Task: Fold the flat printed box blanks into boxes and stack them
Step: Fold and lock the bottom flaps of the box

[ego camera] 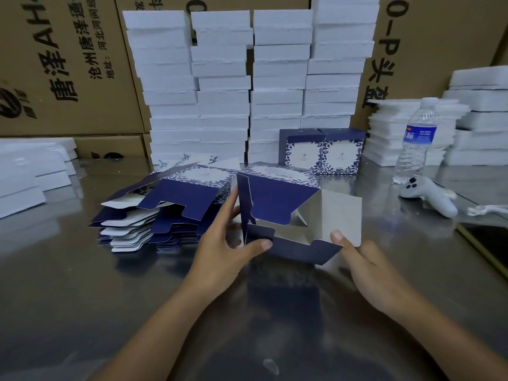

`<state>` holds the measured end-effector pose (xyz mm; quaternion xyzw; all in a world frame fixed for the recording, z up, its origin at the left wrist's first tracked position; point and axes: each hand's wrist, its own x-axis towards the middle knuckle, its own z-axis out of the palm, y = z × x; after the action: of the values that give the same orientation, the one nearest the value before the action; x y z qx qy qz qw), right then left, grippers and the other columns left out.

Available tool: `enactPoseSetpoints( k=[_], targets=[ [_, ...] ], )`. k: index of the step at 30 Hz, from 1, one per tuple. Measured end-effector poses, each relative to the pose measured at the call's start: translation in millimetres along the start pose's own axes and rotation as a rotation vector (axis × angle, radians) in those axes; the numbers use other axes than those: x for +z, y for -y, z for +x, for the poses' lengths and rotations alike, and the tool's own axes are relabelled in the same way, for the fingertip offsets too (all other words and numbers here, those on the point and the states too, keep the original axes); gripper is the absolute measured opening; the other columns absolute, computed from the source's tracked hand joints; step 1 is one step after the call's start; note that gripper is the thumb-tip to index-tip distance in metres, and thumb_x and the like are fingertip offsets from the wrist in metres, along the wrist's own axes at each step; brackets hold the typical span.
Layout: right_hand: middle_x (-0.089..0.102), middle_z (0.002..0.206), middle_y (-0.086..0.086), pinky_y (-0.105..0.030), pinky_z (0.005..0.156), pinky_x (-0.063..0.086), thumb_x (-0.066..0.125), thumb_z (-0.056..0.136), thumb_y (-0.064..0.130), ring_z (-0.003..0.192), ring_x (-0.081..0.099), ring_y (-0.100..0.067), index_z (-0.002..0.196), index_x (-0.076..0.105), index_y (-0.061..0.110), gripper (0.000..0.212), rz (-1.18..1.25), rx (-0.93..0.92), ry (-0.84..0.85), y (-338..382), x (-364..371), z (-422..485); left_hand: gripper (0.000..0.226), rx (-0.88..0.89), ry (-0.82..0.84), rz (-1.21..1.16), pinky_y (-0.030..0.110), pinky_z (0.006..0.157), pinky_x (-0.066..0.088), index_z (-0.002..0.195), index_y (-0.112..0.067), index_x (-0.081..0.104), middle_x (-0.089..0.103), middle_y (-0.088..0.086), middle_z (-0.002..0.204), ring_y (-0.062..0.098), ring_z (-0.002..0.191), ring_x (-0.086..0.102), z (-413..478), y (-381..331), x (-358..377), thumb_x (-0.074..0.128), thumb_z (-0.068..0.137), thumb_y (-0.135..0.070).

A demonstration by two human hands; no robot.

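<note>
Here, open steel table [82,284] is seen near the hands, bounded far by white stacks [222,86]. A fanned pile of flat blanks [165,210] lies left. At centre, the half-folded box [277,199], navy outside and grey inside, is gripped at its left side by the left hand [228,243] and pinched at its near right corner by the right hand [365,262]. Its underside is hidden.
</note>
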<state>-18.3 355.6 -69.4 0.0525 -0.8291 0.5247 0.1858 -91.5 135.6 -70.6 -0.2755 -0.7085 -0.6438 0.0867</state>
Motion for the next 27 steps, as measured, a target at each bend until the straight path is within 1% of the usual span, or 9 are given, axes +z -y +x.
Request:
enactPoseSetpoints(
  k=[6, 9, 11, 14, 17, 19, 21, 23, 27],
  targets=[
    [0.070, 0.075, 0.023, -0.004, 0.066, 0.040, 0.036, 0.097, 0.035, 0.069, 0.058, 0.013, 0.069, 0.072, 0.037, 0.045, 0.036, 0.028, -0.055, 2, -1, 2, 0.094, 0.224, -0.016, 0.267, 0.027, 0.085, 0.054, 0.129, -0.074, 0.012, 0.031, -0.044, 0.133, -0.010, 0.112, 0.052, -4, -9, 2, 0.075, 0.068, -0.039],
    [0.063, 0.057, 0.018, -0.004, 0.055, 0.036, 0.034, 0.097, 0.036, 0.054, 0.052, 0.006, 0.066, 0.070, 0.032, 0.047, -0.024, 0.011, -0.055, 6, -2, -1, 0.080, 0.359, 0.006, 0.544, 0.043, 0.076, 0.058, 0.135, -0.068, 0.011, 0.024, -0.024, 0.143, 0.010, 0.104, 0.058, -6, -12, 0, 0.060, 0.073, -0.053],
    [0.062, 0.055, 0.020, -0.003, 0.056, 0.036, 0.034, 0.098, 0.033, 0.055, 0.054, 0.007, 0.068, 0.068, 0.032, 0.046, -0.059, -0.009, -0.046, 7, -1, -3, 0.074, 0.402, 0.002, 0.620, 0.043, 0.073, 0.059, 0.135, -0.067, 0.013, 0.022, -0.018, 0.146, 0.015, 0.100, 0.060, -6, -12, -1, 0.055, 0.075, -0.055],
    [0.073, 0.085, 0.005, -0.012, 0.073, 0.042, 0.031, 0.091, 0.046, 0.083, 0.063, -0.005, 0.079, 0.073, 0.027, 0.047, -0.043, -0.032, -0.055, 5, -1, -3, 0.072, 0.400, -0.010, 0.563, 0.041, 0.075, 0.058, 0.131, -0.068, 0.019, 0.027, -0.023, 0.141, 0.012, 0.102, 0.061, -6, -12, -1, 0.059, 0.074, -0.052],
    [0.065, 0.092, -0.028, -0.034, 0.078, 0.044, 0.029, 0.083, 0.056, 0.093, 0.060, -0.036, 0.088, 0.066, -0.007, 0.073, -0.057, -0.054, -0.085, 0, -4, 0, 0.072, 0.368, -0.092, 0.467, 0.012, 0.074, 0.052, 0.122, -0.060, 0.022, 0.032, -0.040, 0.126, -0.014, 0.095, 0.056, -5, -11, 1, 0.065, 0.065, -0.052],
    [0.072, 0.087, -0.013, -0.026, 0.082, 0.045, 0.031, 0.087, 0.046, 0.090, 0.065, -0.019, 0.085, 0.071, 0.001, 0.060, -0.035, -0.112, -0.141, 4, -2, 0, 0.078, 0.321, -0.182, 0.437, 0.009, 0.072, 0.050, 0.120, -0.053, 0.018, 0.038, -0.037, 0.119, -0.011, 0.091, 0.057, -5, -10, 0, 0.066, 0.059, -0.056],
    [0.074, 0.086, 0.008, -0.011, 0.079, 0.044, 0.031, 0.095, 0.031, 0.084, 0.066, -0.001, 0.089, 0.072, 0.015, 0.045, -0.009, -0.145, -0.158, 9, 1, 0, 0.083, 0.275, -0.238, 0.402, 0.031, 0.075, 0.057, 0.118, -0.050, 0.016, 0.047, -0.013, 0.116, 0.006, 0.089, 0.062, -3, -8, -1, 0.073, 0.057, -0.052],
    [0.073, 0.086, 0.017, -0.007, 0.076, 0.044, 0.030, 0.099, 0.019, 0.081, 0.066, -0.002, 0.093, 0.069, 0.025, 0.040, 0.022, -0.151, -0.115, 11, 5, 0, 0.085, 0.228, -0.257, 0.367, 0.049, 0.073, 0.056, 0.115, -0.050, 0.019, 0.054, -0.005, 0.105, 0.022, 0.083, 0.066, -2, -5, -1, 0.083, 0.061, -0.036],
    [0.070, 0.089, 0.021, -0.008, 0.077, 0.042, 0.037, 0.093, 0.039, 0.084, 0.064, -0.001, 0.104, 0.060, 0.035, 0.026, 0.046, -0.169, -0.088, 13, 6, -2, 0.077, 0.218, -0.289, 0.362, 0.052, 0.066, 0.056, 0.112, -0.049, 0.020, 0.055, -0.014, 0.095, 0.025, 0.071, 0.067, -3, -2, 3, 0.080, 0.072, -0.021]
  ],
)
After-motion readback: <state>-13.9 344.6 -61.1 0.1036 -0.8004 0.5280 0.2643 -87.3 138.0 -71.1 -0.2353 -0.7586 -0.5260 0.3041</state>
